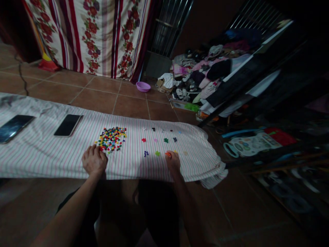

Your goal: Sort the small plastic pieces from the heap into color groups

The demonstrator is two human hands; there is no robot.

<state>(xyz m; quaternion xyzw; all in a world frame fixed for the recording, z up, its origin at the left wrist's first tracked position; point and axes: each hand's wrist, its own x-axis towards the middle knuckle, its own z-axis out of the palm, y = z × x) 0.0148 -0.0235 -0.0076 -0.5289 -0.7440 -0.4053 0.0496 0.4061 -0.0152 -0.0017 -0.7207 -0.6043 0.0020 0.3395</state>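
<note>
My left hand (94, 160) rests on the striped cloth at the near left edge of a heap of small multicoloured beads (111, 139). Its fingers are bent and a little apart, with the tips beside the heap and nothing visible in them. To the right, small single-colour groups lie in rows, among them red beads (144, 140), dark green beads (166, 140), purple beads (146, 154) and light green beads (157, 153). In the nearest row my right hand (173, 160) has its fingertips closed at the orange beads (168, 154). Yellow beads (175, 151) are partly hidden behind it.
Two phones (68, 125) (15, 127) lie on the left of the cloth-covered table (41, 151). Beyond are a purple basin (143, 86) on the tiled floor, a floral curtain (102, 37) and a heap of clothes (197, 72). Shelving stands at the right.
</note>
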